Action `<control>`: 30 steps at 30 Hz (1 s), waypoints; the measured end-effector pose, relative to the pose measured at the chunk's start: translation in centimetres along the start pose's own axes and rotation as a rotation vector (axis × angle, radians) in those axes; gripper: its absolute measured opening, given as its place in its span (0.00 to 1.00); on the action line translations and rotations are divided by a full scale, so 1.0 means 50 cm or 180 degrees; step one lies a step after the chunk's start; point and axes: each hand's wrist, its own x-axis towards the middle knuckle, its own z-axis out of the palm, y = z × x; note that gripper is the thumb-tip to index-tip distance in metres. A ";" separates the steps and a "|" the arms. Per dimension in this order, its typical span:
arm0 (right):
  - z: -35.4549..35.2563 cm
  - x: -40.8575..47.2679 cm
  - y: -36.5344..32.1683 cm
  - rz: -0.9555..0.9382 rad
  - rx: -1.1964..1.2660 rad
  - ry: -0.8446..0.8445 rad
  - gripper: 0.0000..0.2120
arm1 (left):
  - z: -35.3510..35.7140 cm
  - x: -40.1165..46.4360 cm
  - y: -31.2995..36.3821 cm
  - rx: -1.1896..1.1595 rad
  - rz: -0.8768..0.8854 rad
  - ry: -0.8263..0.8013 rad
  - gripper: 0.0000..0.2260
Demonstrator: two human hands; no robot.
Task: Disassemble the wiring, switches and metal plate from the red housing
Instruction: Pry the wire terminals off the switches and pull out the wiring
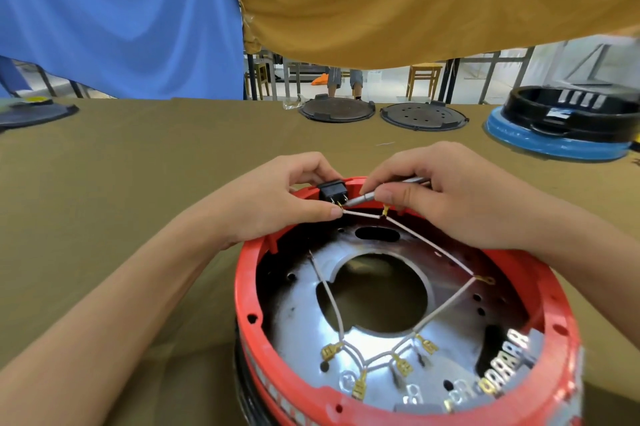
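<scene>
At housing rim [346, 183], perhaps wire-pinching left hand [277, 197]

The housing [433, 405] is bright red, with a shiny silver metal plate [304, 315] inside it, darkened in patches near its edge. White wires [440, 252] cross the plate and end in brass-yellow terminals [330, 351]. The switch [332, 191] at the far rim is black. The table [138, 183] wears an olive-brown cloth. Behind hang a blue curtain [114, 10] and a mustard-yellow curtain [433, 0]. Far right sits a black shell [571, 114] on a light blue base [554, 147]; two dark round discs [337, 110] lie nearby, one dotted with holes.
</scene>
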 end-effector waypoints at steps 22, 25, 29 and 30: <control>0.002 0.025 -0.057 -0.0742 -0.1391 -0.0373 0.26 | 0.001 0.001 -0.007 -0.0129 0.0031 0.0056 0.08; -0.016 0.039 -0.055 -0.0808 -0.1257 -0.0304 0.21 | 0.001 0.002 -0.010 -0.0118 0.0037 0.0063 0.09; -0.025 0.032 -0.044 -0.0734 -0.0968 -0.0180 0.17 | -0.001 0.000 -0.009 -0.0106 0.0000 0.0023 0.10; -0.023 0.031 -0.044 -0.0727 -0.0965 -0.0192 0.16 | -0.001 -0.001 -0.009 -0.0093 -0.0008 0.0026 0.10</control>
